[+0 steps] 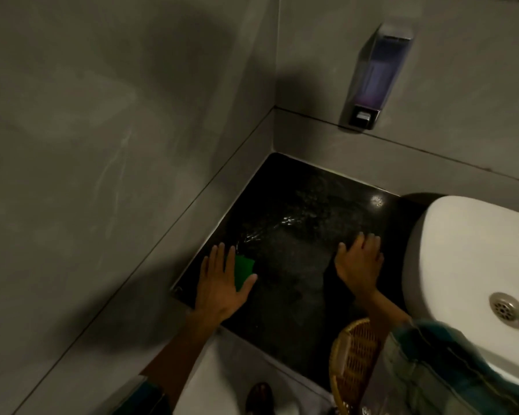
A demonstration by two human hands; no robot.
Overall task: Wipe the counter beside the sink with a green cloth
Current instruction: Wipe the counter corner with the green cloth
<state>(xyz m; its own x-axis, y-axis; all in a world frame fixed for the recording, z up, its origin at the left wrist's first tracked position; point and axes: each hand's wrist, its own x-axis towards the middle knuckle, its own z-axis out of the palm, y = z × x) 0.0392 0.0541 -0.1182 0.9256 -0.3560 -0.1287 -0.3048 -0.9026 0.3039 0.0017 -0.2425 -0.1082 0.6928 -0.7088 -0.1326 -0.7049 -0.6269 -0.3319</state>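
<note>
A dark speckled counter (pixel 300 211) fills the corner to the left of a white sink (pixel 468 244). My left hand (pixel 222 280) lies flat, fingers spread, pressing a green cloth (pixel 243 269) onto the counter near its left front corner; only a small part of the cloth shows between thumb and fingers. My right hand (pixel 360 262) rests palm down on the counter close to the sink's left rim, holding nothing. Wet streaks glint on the counter between and beyond the hands.
Grey walls close the counter at left and back. A soap dispenser (pixel 372 76) hangs on the back wall. A wicker basket (pixel 354 363) sits at the counter's front edge below my right forearm. The sink drain (pixel 508 310) shows at right.
</note>
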